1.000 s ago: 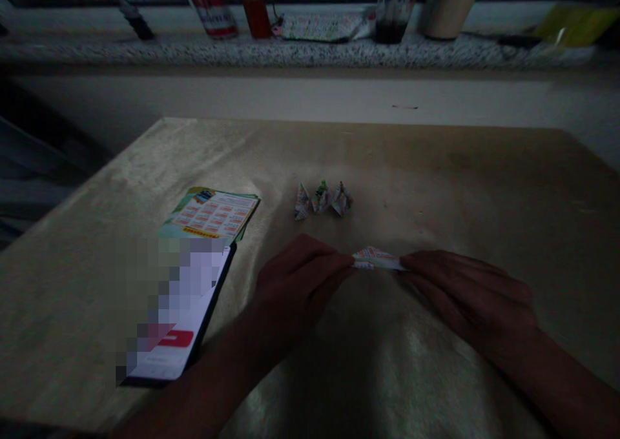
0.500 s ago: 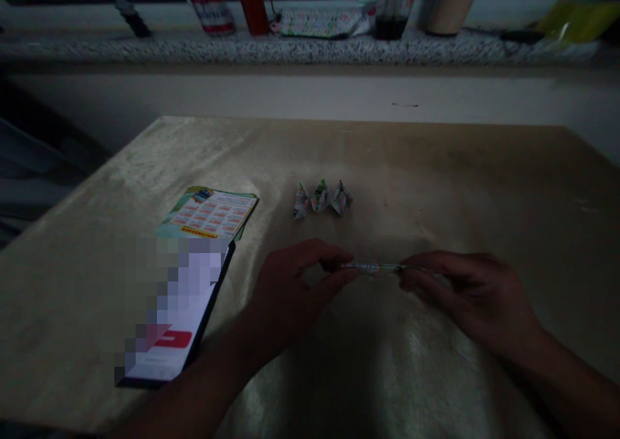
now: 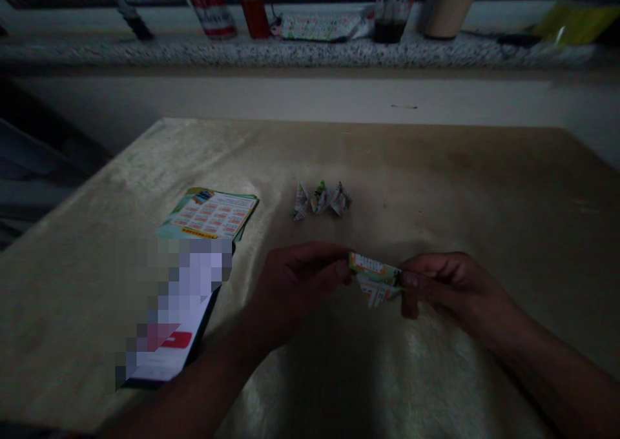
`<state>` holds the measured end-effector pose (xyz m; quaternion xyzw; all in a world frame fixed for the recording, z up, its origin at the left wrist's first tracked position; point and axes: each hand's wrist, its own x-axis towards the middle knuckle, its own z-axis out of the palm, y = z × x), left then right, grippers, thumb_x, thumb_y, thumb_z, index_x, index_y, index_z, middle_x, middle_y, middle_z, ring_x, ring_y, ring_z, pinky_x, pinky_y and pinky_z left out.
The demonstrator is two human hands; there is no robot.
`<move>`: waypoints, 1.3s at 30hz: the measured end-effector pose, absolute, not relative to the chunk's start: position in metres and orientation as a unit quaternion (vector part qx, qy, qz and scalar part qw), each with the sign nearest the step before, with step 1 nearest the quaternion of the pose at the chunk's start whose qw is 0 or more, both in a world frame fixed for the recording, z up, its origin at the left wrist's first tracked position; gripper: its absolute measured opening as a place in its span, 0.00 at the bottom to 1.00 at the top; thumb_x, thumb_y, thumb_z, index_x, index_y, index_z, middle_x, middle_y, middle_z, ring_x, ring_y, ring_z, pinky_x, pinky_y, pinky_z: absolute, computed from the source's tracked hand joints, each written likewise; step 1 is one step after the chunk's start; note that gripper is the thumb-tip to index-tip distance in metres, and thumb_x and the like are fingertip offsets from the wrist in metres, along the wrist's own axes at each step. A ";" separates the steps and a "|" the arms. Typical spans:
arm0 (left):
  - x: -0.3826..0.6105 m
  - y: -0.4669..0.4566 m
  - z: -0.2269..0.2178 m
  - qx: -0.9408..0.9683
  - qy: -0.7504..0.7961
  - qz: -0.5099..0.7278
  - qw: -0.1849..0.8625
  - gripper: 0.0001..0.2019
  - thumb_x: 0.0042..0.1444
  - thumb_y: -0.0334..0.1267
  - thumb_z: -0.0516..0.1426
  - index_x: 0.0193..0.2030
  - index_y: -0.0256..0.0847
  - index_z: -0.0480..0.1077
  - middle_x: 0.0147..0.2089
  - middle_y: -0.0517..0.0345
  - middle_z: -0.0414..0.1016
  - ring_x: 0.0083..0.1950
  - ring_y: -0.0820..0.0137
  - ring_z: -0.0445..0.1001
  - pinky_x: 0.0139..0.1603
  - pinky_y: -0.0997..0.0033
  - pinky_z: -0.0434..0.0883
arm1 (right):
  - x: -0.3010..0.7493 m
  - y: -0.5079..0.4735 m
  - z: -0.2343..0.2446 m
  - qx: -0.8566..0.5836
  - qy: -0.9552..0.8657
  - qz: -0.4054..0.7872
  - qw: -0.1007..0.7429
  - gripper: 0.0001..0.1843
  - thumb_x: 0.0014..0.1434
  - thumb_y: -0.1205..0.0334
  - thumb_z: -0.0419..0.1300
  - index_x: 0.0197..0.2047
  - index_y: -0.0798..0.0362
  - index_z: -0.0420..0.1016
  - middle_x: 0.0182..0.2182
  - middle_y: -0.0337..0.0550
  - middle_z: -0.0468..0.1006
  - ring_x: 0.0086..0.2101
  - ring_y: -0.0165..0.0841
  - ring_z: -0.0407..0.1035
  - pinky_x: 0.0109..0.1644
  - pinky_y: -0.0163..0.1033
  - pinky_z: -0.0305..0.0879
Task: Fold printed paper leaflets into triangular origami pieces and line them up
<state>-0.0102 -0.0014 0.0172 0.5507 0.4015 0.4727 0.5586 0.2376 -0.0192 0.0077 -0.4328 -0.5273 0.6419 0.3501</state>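
Note:
A small folded piece of printed paper point(image 3: 375, 277), white, green and orange, is held up over the table between my hands. My left hand point(image 3: 295, 287) pinches its left corner between thumb and fingers. The right end is gripped by my right hand point(image 3: 455, 287), whose fingertips cover that corner. The paper's flat face is tilted toward me, with a strip along the top and a narrower part below. Beyond my hands, three small folded paper pieces point(image 3: 320, 198) of similar print stand in a row.
On the left of the table point(image 3: 460, 168) lie a stack of printed calendar sheets point(image 3: 213, 213) and a phone point(image 3: 169, 361) with its screen lit and partly blurred. A granite ledge point(image 3: 329, 53) at the back carries a red can point(image 3: 208, 6), a red bottle point(image 3: 255, 16) and a cup with dark liquid point(image 3: 390, 26).
The folded paper was edge-on and now turns its printed face toward me. Both hands have shifted their fingers slightly on it. The three pieces, phone and sheets stay put.

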 end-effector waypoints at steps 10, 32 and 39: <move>-0.008 -0.005 0.023 0.584 0.431 0.464 0.507 0.06 0.55 0.29 0.62 0.36 0.40 0.82 0.28 0.58 0.85 0.27 0.69 0.83 0.27 0.77 0.80 | 0.232 -0.022 0.014 -0.444 -0.572 0.605 0.331 0.16 0.67 0.56 0.63 0.29 0.53 0.81 0.24 0.40 0.81 0.26 0.29 0.74 0.31 0.32 0.72; -0.009 -0.007 0.020 0.609 0.424 0.413 0.528 0.05 0.50 0.26 0.63 0.31 0.39 0.77 0.28 0.65 0.78 0.30 0.77 0.75 0.32 0.81 0.72 | 0.220 -0.030 0.008 -0.397 -0.720 0.470 0.322 0.10 0.67 0.60 0.62 0.36 0.55 0.82 0.22 0.36 0.73 0.22 0.24 0.62 0.23 0.31 0.56; -0.003 -0.012 0.020 0.633 0.400 0.386 0.539 0.02 0.52 0.30 0.60 0.32 0.38 0.74 0.27 0.64 0.73 0.28 0.77 0.69 0.30 0.79 0.67 | 0.214 -0.031 0.009 -0.382 -0.673 0.544 0.323 0.09 0.64 0.62 0.66 0.31 0.55 0.81 0.22 0.34 0.74 0.23 0.23 0.63 0.24 0.30 0.56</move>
